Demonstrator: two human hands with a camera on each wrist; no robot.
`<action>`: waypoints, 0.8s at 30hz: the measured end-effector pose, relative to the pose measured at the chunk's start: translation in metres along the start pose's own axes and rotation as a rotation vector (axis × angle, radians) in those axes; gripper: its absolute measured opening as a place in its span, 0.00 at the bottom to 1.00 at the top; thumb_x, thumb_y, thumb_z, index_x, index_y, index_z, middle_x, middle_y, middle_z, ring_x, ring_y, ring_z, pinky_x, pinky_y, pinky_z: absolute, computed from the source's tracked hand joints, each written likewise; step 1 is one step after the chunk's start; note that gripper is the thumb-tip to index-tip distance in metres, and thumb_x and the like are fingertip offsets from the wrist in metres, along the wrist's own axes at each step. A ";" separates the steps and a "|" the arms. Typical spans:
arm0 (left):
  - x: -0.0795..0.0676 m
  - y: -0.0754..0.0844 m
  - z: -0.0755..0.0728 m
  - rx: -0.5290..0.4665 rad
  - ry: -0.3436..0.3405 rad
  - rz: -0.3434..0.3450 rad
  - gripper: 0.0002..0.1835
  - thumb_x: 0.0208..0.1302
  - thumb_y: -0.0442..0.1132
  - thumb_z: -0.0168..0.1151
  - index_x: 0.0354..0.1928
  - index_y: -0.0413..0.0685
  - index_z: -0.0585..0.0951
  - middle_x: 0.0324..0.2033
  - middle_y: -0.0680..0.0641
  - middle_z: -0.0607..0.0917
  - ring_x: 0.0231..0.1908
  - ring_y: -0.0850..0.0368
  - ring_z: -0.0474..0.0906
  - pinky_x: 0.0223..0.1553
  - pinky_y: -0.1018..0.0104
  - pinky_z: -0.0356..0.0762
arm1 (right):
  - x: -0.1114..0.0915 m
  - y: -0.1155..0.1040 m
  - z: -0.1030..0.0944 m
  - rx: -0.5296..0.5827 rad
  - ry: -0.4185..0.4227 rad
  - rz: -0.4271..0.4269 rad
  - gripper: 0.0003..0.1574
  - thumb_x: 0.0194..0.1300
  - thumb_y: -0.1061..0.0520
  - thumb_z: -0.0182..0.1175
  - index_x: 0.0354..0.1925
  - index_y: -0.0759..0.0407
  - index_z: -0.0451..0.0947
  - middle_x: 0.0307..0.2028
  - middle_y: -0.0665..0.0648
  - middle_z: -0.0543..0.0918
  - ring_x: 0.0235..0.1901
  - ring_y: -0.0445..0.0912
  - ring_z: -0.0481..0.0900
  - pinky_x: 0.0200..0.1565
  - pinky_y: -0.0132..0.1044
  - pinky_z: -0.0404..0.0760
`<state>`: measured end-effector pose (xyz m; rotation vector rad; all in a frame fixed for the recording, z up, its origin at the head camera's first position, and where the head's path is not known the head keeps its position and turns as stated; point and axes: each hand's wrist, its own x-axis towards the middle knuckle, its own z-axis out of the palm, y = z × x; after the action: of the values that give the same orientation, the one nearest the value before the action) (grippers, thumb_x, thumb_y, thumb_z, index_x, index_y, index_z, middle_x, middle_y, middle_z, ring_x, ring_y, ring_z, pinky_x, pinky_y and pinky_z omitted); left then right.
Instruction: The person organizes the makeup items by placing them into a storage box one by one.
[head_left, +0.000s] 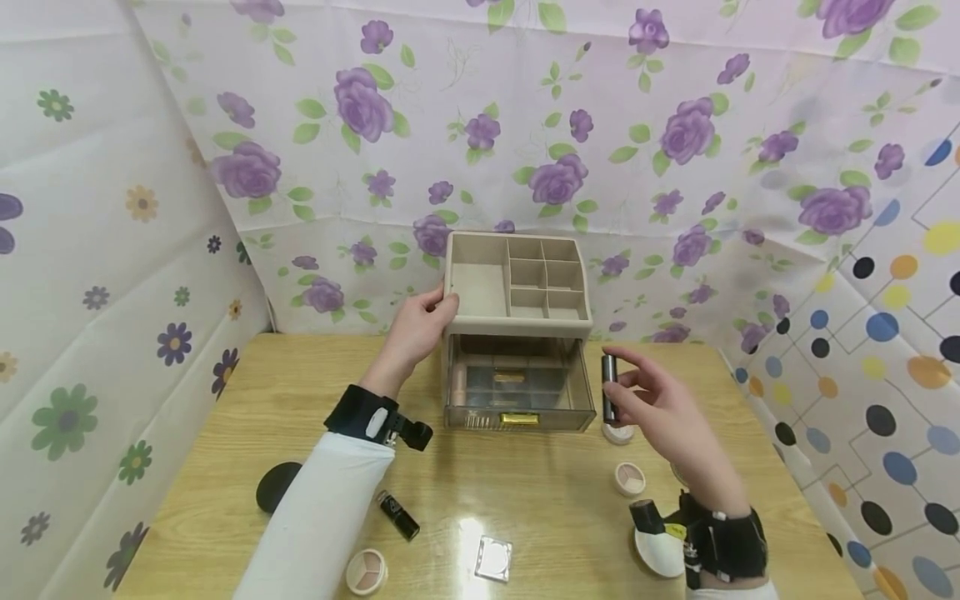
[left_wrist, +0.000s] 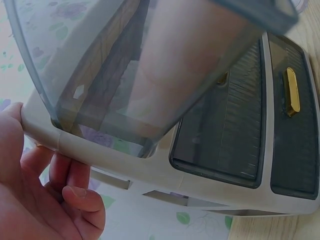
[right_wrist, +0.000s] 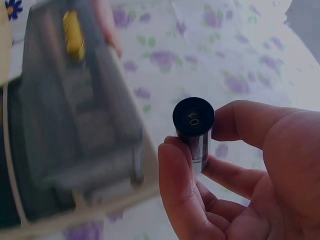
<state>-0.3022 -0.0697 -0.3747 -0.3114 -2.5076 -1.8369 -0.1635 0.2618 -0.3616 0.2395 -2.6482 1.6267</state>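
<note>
A beige makeup organizer point(head_left: 480, 321) stands at the back of the table, its clear top drawer point(head_left: 555, 419) pulled out. My left hand point(head_left: 422, 329) grips the organizer's left edge near the top, thumb on the upper rim; the left wrist view shows the fingers point(left_wrist: 75, 172) curled at the edge. Just right of the drawer, my right hand point(head_left: 652, 396) pinches a dark, shiny lipstick tube point(head_left: 610, 387) held upright. Its round black end point(right_wrist: 193, 116) with small digits faces the right wrist camera. In that view the drawer front point(right_wrist: 80, 100) is blurred beside the tube.
Round compacts point(head_left: 630, 478) lie at right, near a white round item point(head_left: 660, 552) partly under my right wrist. In front are a black tube point(head_left: 397, 515), a square clear case point(head_left: 493, 557) and a three-shade compact point(head_left: 366, 572). A black round item point(head_left: 277, 486) lies left. Patterned cloth point(head_left: 480, 142) hangs behind.
</note>
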 end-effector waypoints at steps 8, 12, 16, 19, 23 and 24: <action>-0.001 0.001 -0.001 0.001 -0.011 -0.007 0.31 0.73 0.58 0.51 0.71 0.53 0.66 0.70 0.46 0.68 0.62 0.52 0.68 0.60 0.53 0.72 | 0.016 -0.026 0.024 -0.001 -0.049 -0.111 0.32 0.72 0.51 0.61 0.70 0.43 0.65 0.41 0.62 0.78 0.31 0.51 0.83 0.32 0.47 0.85; -0.001 0.002 -0.001 -0.008 -0.009 -0.006 0.31 0.73 0.58 0.51 0.71 0.53 0.67 0.69 0.46 0.68 0.62 0.52 0.68 0.59 0.53 0.72 | 0.028 -0.035 0.038 -0.025 -0.077 -0.134 0.32 0.70 0.51 0.63 0.69 0.41 0.67 0.40 0.60 0.79 0.29 0.51 0.83 0.31 0.46 0.86; -0.001 0.003 -0.001 -0.009 -0.002 -0.001 0.31 0.72 0.58 0.51 0.71 0.53 0.67 0.69 0.46 0.68 0.61 0.52 0.69 0.59 0.53 0.72 | 0.042 -0.045 0.055 -0.102 -0.115 -0.107 0.33 0.69 0.51 0.63 0.69 0.41 0.67 0.39 0.57 0.81 0.29 0.47 0.83 0.29 0.45 0.86; -0.001 0.003 -0.001 -0.011 -0.007 0.000 0.31 0.73 0.58 0.51 0.71 0.53 0.67 0.69 0.45 0.68 0.61 0.52 0.69 0.59 0.53 0.72 | 0.052 -0.049 0.067 -0.189 -0.143 -0.072 0.33 0.69 0.50 0.63 0.69 0.42 0.66 0.37 0.54 0.82 0.27 0.45 0.83 0.27 0.44 0.85; -0.001 0.002 0.000 -0.013 -0.015 -0.005 0.31 0.73 0.58 0.51 0.72 0.53 0.66 0.68 0.44 0.69 0.61 0.51 0.69 0.58 0.52 0.73 | 0.060 -0.053 0.081 -0.284 -0.171 -0.041 0.32 0.69 0.49 0.63 0.68 0.42 0.67 0.35 0.51 0.83 0.25 0.45 0.82 0.26 0.40 0.83; -0.001 0.001 0.000 -0.013 -0.017 -0.007 0.31 0.73 0.58 0.51 0.72 0.53 0.66 0.68 0.44 0.70 0.61 0.51 0.70 0.58 0.52 0.73 | 0.062 -0.054 0.085 -0.304 -0.177 -0.035 0.32 0.68 0.48 0.63 0.68 0.41 0.68 0.34 0.50 0.83 0.25 0.45 0.82 0.26 0.39 0.82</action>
<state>-0.3007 -0.0697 -0.3736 -0.3202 -2.5118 -1.8611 -0.2120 0.1554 -0.3462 0.4342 -2.9538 1.2216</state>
